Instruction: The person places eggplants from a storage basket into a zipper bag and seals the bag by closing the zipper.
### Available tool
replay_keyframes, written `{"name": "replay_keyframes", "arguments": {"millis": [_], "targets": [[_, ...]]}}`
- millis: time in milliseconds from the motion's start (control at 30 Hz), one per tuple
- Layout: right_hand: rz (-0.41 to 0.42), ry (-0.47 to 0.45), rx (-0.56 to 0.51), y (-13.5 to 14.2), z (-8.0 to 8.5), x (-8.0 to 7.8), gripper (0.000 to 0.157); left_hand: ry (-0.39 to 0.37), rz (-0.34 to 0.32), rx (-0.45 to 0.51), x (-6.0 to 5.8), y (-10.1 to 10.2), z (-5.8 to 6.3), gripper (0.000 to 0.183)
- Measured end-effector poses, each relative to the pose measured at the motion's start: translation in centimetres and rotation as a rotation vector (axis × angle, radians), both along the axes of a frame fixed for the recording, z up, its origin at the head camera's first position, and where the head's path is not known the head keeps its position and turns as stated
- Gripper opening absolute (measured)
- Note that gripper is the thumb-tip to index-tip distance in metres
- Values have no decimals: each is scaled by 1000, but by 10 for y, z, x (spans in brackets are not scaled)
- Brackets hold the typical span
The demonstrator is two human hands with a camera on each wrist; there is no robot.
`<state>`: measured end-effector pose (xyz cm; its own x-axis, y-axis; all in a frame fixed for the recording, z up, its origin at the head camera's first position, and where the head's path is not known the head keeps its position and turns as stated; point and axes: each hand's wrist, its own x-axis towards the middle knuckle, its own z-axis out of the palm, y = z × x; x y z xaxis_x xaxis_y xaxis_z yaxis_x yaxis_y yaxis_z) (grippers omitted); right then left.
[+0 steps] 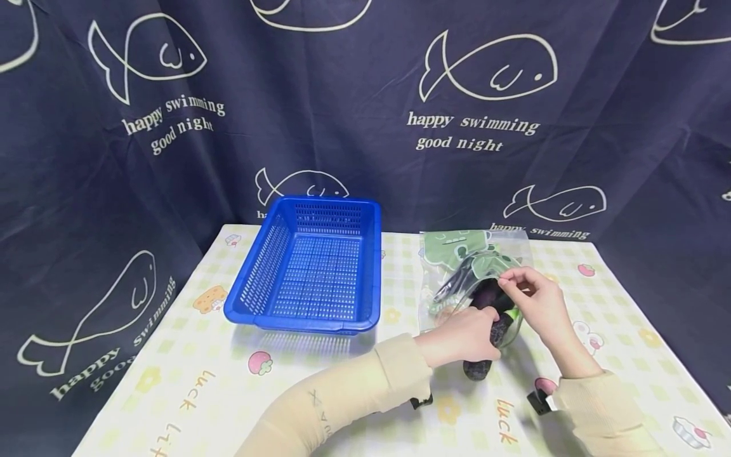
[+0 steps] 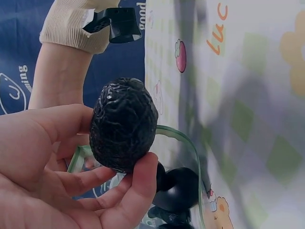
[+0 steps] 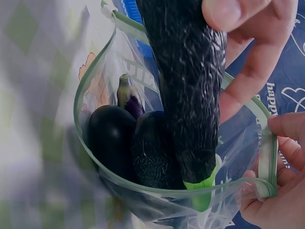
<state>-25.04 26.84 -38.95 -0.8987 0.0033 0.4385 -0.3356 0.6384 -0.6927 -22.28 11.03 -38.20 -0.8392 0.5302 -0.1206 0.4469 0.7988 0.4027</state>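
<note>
My left hand [image 1: 469,333] grips a black, wrinkled eggplant [image 1: 476,370] with a bright green cap. In the right wrist view this eggplant [image 3: 188,90] points cap down, and its cap overlaps the near rim of a clear zip bag [image 3: 82,102]. Thumb and fingers of my right hand [image 3: 281,181] pinch the bag's green-edged rim at one corner, and the mouth gapes wide. Inside lie more eggplants, a smooth dark one [image 3: 112,138] beside a wrinkled one [image 3: 152,155]. From the left wrist view, the held eggplant [image 2: 124,126] shows its rounded end.
A blue perforated basket [image 1: 302,327] stands on the table left of the bag. The table wears a checked, printed cloth [image 1: 194,355]. Behind it hangs a dark blue curtain [image 1: 365,114] with fish drawings. A black wrist device [image 1: 538,402] sits at the right cuff.
</note>
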Motion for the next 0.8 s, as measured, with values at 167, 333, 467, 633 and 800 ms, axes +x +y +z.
{"name": "replay_keyframes", "arguments": {"millis": [167, 333, 467, 633, 800], "targets": [[-3, 0, 1, 0, -1, 0, 9, 6, 6, 24, -2, 3, 0, 56], [-9, 4, 4, 0, -1, 0, 9, 8, 24, 42, -3, 6, 0, 55], [-10, 9, 4, -1, 0, 1, 9, 4, 38, 49, -6, 9, -2, 57], [-9, 10, 10, -2, 2, 2, 9, 12, 35, 60, -9, 12, -4, 56], [-9, 13, 15, -3, 2, 2, 9, 16, 56, 51, -11, 16, -2, 52]]}}
